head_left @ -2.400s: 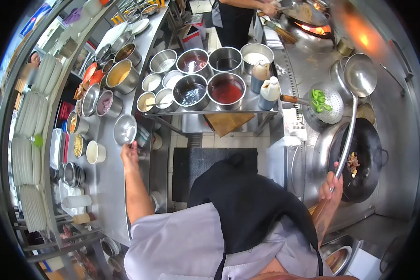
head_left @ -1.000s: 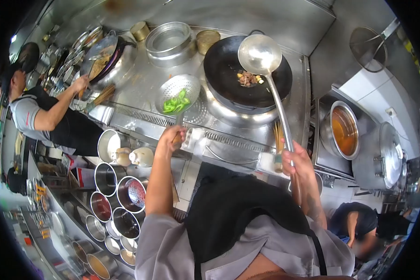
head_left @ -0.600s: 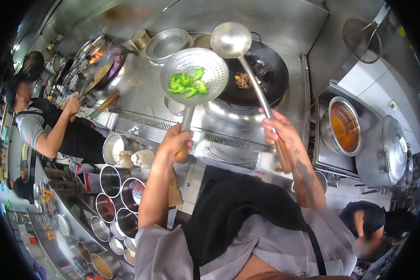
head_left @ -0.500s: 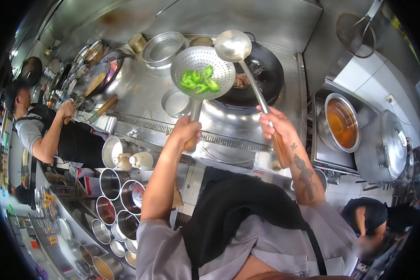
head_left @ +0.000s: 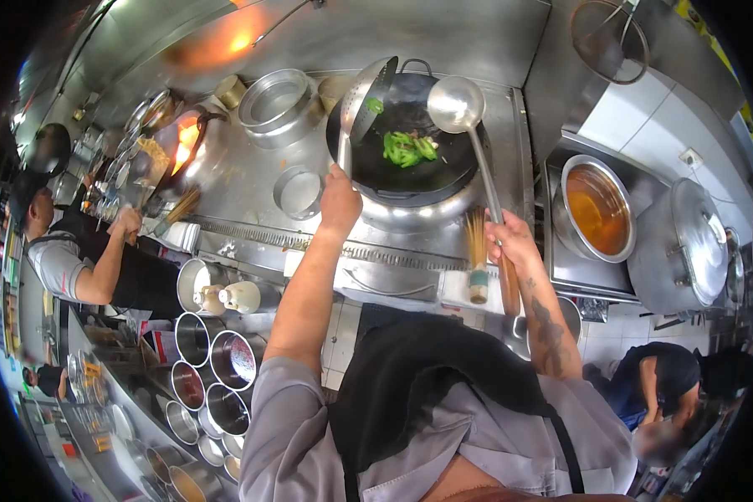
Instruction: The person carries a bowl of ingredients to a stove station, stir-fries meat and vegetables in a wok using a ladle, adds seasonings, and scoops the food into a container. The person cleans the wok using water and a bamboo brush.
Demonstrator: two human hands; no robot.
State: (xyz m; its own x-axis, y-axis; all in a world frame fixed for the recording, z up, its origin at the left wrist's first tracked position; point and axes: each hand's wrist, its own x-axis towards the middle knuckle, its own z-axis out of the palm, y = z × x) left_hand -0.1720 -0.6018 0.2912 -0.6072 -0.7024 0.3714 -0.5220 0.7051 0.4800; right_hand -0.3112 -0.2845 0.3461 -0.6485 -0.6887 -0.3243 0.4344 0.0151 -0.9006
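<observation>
My left hand is closed round the handle of a perforated skimmer, which is tipped on its side over the left part of a black wok. Green pepper pieces lie in the wok, and one green piece shows beside the skimmer's edge. The meat seen in the wok earlier is mostly hidden. In my right hand is a ladle with a wooden handle end; its bowl hangs above the wok's right side, with nothing visible in it.
Metal pots and a small ring stand left of the wok. A bamboo brush rests at the front edge. Right is a bowl of brown liquid. A co-worker handles a flaming wok at left.
The skimmer has tipped over and its green peppers have dropped into the wok. The ladle has moved right, away from the skimmer. Flames have risen in the co-worker's wok.
</observation>
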